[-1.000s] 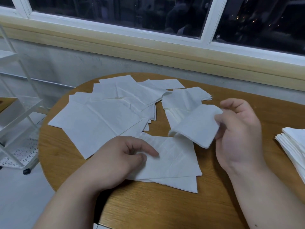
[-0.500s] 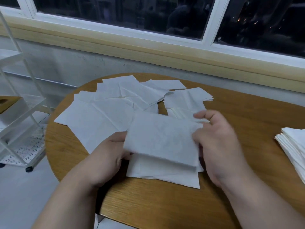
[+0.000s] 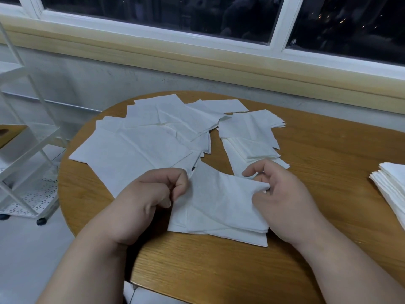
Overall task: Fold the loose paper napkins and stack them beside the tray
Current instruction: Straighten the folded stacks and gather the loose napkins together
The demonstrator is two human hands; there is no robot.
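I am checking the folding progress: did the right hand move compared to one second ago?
Yes. The right hand came down toward the wooden table, now pinching the napkin.

Café-like room: round wooden table (image 3: pixel 219 270), night window (image 3: pixel 175 9), napkins (image 3: pixel 135 148).

We see two bare forearms reaching in from the lower edge, with no sleeves, watches, bracelets or rings on them. Our left hand (image 3: pixel 151 200) and right hand (image 3: pixel 285 205) are ungloved, with short, plain, unpainted nails. The forearms are broad and the fingers thick and rounded.
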